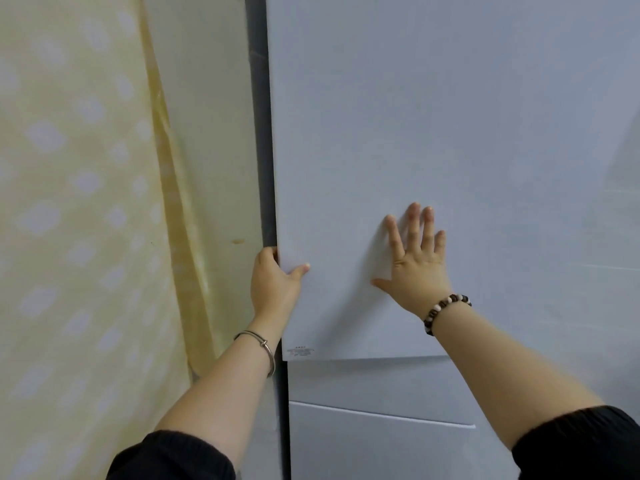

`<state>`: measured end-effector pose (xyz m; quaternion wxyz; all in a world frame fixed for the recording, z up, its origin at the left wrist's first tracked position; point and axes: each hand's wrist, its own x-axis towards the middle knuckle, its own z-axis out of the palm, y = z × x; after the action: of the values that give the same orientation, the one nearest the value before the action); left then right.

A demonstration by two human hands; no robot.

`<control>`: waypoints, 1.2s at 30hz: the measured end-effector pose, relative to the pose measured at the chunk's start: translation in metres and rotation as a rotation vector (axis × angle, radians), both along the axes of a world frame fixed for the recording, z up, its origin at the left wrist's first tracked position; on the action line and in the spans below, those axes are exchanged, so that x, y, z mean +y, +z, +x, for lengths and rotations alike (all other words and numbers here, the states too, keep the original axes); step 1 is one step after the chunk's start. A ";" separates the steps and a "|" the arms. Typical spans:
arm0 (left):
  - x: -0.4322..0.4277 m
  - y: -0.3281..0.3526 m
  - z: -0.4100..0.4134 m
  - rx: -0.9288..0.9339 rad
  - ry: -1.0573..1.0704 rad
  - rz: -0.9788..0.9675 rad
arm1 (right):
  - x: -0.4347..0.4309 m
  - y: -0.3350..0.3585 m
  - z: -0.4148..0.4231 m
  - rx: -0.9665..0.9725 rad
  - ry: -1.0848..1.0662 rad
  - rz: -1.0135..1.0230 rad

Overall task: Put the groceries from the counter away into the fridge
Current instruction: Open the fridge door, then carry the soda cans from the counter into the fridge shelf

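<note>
Up against the front of the fridge [381, 386], the right hand's fingers [427, 226] are straight and spread apart, tips toward twelve o'clock, lying flat on the pale face of the upper door [450, 116]. The palm of that right hand [415, 271] presses the panel too, with the thumb stretched out toward nine o'clock. Over at nine o'clock from it, the left hand [273, 285] is clamped on the door's left edge: its thumb [299, 270] lies on the front face, and the other fingers curl round the edge out of sight. The door is a tall slab with its long axis running upright from twelve to six o'clock, and its broad face is turned toward the person. Its grasped edge stands beside a dark vertical strip [261, 133]. Whether the door is shut tight or a crack open I cannot tell. A small printed label [301, 351] sits at its lower left corner, too small to read. Toward six o'clock come a narrower panel and then a lower drawer front [363, 445]. A metal bangle [265, 348] circles the left wrist and a bead bracelet [446, 311] the right, and both forearms end in black sleeves [173, 459]. At nine o'clock hangs a yellow patterned sheet [69, 202].
</note>
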<state>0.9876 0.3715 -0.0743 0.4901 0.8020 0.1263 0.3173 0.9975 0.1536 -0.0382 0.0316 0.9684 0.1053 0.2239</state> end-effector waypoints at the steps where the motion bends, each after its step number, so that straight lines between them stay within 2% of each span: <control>1: -0.002 -0.001 -0.010 -0.006 0.003 0.002 | 0.005 -0.002 -0.010 0.018 0.001 0.058; 7: -0.021 -0.008 -0.073 -0.038 0.038 0.005 | 0.014 -0.003 -0.064 0.081 0.065 0.378; 11: -0.029 -0.009 -0.118 0.000 0.005 0.058 | 0.004 -0.005 -0.112 0.167 0.220 0.784; 15: -0.049 -0.007 -0.173 0.047 -0.054 0.049 | -0.008 -0.013 -0.164 0.248 0.294 1.076; 17: -0.064 -0.006 -0.205 0.093 -0.139 0.003 | -0.017 -0.014 -0.191 0.271 0.288 1.220; 20: -0.083 -0.004 -0.251 0.171 -0.406 -0.018 | -0.038 -0.012 -0.233 0.249 0.276 1.394; 22: -0.093 -0.002 -0.278 0.088 -0.489 0.044 | -0.056 -0.010 -0.260 0.218 0.276 1.446; 25: -0.113 0.002 -0.305 -0.215 -0.364 0.211 | -0.084 -0.007 -0.299 0.160 0.271 1.525; 27: -0.133 0.007 -0.315 -0.304 -0.363 0.308 | -0.104 -0.005 -0.325 0.122 0.261 1.589; 31: -0.177 0.021 -0.315 -0.308 -0.418 0.618 | -0.143 -0.003 -0.369 -0.021 0.213 1.492; 36: -0.230 0.031 -0.319 -0.265 -0.541 0.569 | -0.192 -0.007 -0.399 -0.165 -0.017 1.453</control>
<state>0.6690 0.1413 -0.0433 0.3266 0.8620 -0.2460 0.2997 0.5986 -0.0385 -0.0456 -0.6093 0.7258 -0.0802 0.3090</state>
